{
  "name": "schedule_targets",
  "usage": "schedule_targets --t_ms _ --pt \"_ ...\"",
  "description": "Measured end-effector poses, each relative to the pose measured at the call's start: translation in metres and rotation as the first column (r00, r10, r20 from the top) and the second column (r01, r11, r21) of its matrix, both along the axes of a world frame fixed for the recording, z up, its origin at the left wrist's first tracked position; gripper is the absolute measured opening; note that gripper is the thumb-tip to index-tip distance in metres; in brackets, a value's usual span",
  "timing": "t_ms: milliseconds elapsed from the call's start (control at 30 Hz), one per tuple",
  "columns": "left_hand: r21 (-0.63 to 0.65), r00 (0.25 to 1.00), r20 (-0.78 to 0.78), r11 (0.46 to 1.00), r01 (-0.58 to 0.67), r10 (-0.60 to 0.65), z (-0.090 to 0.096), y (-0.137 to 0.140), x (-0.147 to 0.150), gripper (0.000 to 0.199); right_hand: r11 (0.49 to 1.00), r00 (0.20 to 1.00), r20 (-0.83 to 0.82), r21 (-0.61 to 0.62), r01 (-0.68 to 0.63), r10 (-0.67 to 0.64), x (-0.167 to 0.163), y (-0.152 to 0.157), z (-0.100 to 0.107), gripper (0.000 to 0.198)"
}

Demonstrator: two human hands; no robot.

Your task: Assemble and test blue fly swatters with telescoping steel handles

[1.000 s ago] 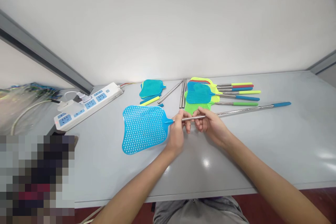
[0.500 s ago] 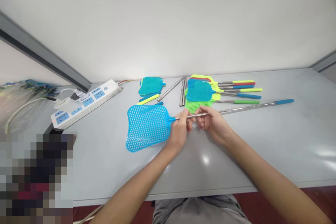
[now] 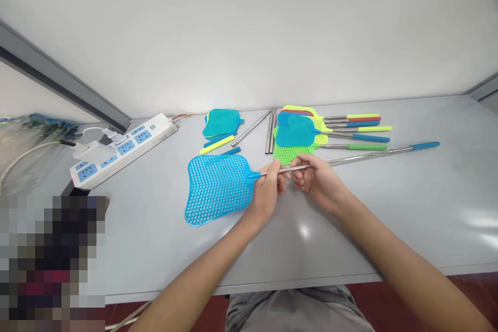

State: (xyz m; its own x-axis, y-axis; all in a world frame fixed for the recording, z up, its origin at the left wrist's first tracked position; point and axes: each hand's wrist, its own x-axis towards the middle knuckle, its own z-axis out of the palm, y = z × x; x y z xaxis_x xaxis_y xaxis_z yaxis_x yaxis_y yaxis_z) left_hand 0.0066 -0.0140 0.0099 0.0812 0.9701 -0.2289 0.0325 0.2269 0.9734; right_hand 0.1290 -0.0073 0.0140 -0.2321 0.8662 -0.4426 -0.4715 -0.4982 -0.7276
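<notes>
- Head view, clock centred on the two hands: left hand (image 3: 266,194) pinched round the bare metal shaft (image 3: 354,158) of a blue fly swatter (image 3: 220,189), thumb on top, just beside the neck of its mesh head.
- Right hand (image 3: 321,181) curled, thumb and fingers narrowed on the same shaft; near the left hand, a small gap between.
- Swatter lies across both hands: mesh head at 9 o'clock, shaft running out to 3 o'clock, tilted slightly upward in view, ending in a blue grip (image 3: 426,145). Cannot tell whether the grip touches the table.
- 12 o'clock, just beyond the hands: pile of swatters (image 3: 295,132), heads overlapping, yellow, red, blue and green showing; their coloured grips point towards 2 and 3 o'clock.
- 11 o'clock: metal tubes (image 3: 271,132) side by side, plus one slanting tube (image 3: 251,128) near them.
- 10 o'clock: loose mesh heads (image 3: 221,123), stacked, teal uppermost; a yellow sleeve (image 3: 217,144) and blue sleeves (image 3: 232,151) on their near side.
- Between 9 and 10 o'clock, farther out: white power strip (image 3: 124,150), set diagonally, plugs in it.
- 9 o'clock, far edge: clear plastic bags (image 3: 27,161), contents blurred.
- Under all this, grey table (image 3: 389,218); pale wall (image 3: 249,36) behind.
- 6 o'clock: grey clothing (image 3: 295,311) on the person's lap.
</notes>
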Motion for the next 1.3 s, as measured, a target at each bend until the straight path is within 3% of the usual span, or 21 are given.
schedule_targets --t_ms 567,767,933,1300 --pt "-0.016 0.999 0.023 0.999 0.037 -0.037 0.001 -0.001 0.002 0.036 0.997 0.996 -0.083 -0.074 0.026 -0.032 0.002 0.0 0.002 0.022" --pt "-0.004 0.995 0.097 1.0 0.002 -0.002 -0.006 -0.002 0.001 0.033 0.995 0.996 -0.08 -0.094 0.033 -0.041 0.001 -0.001 0.002 0.024" --pt "0.056 0.985 0.168 0.997 -0.048 0.038 -0.011 -0.001 -0.003 0.032 0.993 0.992 -0.086 -0.084 0.084 -0.091 0.0 0.0 0.004 0.029" --pt "0.093 0.992 0.123 0.994 -0.053 0.041 -0.008 -0.001 -0.002 0.041 0.987 0.984 -0.073 -0.003 0.163 -0.163 -0.004 -0.001 0.004 0.031"
